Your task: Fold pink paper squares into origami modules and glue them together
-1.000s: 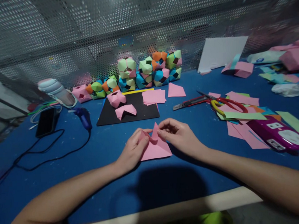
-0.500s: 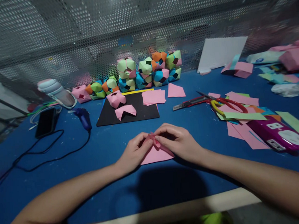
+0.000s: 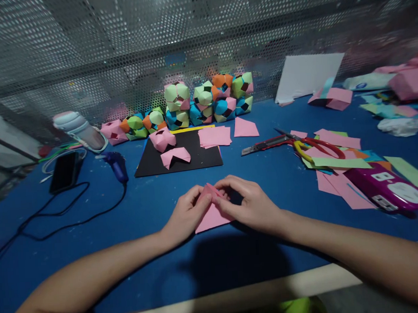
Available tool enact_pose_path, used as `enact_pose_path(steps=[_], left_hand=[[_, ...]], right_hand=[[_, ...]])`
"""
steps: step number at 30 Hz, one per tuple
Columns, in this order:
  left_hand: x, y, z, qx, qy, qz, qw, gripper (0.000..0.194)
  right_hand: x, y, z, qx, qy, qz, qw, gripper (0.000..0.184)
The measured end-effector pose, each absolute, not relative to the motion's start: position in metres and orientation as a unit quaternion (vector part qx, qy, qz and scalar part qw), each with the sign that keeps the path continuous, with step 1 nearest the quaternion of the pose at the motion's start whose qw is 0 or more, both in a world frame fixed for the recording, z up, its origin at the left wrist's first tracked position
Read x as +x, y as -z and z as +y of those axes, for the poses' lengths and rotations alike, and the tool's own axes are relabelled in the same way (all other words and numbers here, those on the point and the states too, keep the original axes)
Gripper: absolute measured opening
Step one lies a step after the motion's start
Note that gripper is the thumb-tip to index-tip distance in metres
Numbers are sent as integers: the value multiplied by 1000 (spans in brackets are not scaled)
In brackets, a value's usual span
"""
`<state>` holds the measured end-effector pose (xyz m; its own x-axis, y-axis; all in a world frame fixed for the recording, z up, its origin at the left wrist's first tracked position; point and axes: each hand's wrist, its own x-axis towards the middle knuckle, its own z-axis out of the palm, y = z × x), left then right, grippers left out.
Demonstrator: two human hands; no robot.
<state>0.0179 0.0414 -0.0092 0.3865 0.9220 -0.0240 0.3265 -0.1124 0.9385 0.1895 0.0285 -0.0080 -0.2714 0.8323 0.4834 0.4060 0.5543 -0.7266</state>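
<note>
Between my hands, just above the blue table (image 3: 159,276), is a sheet of pink paper (image 3: 214,217) with its far part folded up to a point. My left hand (image 3: 187,211) pinches the folded part from the left, thumb on top. My right hand (image 3: 248,201) grips it from the right, its thumb close to the left thumb. The fingers behind the paper are partly hidden. Beyond my hands, a folded pink paper piece (image 3: 176,155) and a pink paper ball (image 3: 163,139) sit on a black board (image 3: 205,157), beside a stack of pink sheets (image 3: 215,136).
Folded paper balls (image 3: 178,96) in several colours are stacked along the mesh panel. At right lie a utility knife (image 3: 261,146), scissors (image 3: 322,147), paper scraps (image 3: 347,186) and a purple box (image 3: 389,186). Left are a phone (image 3: 65,172), a glue gun (image 3: 116,167) with its cord and a bottle (image 3: 79,130).
The crumpled-looking flap at the paper's far edge now stands as a cleaner pointed fold. My right thumb has moved slightly toward me, and the right fingers have shifted along the fold.
</note>
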Motion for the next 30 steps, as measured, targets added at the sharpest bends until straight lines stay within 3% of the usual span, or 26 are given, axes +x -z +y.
enact_pose_path(steps=[17,30], left_hand=[[20,4,41,662,-357,461,470,22],[20,1,45,668,-302,515,444,16]], right_hand=[[188,9,29,-374,-166,-794,450,5],[198,22,40,-344,-131,-820,438,12]])
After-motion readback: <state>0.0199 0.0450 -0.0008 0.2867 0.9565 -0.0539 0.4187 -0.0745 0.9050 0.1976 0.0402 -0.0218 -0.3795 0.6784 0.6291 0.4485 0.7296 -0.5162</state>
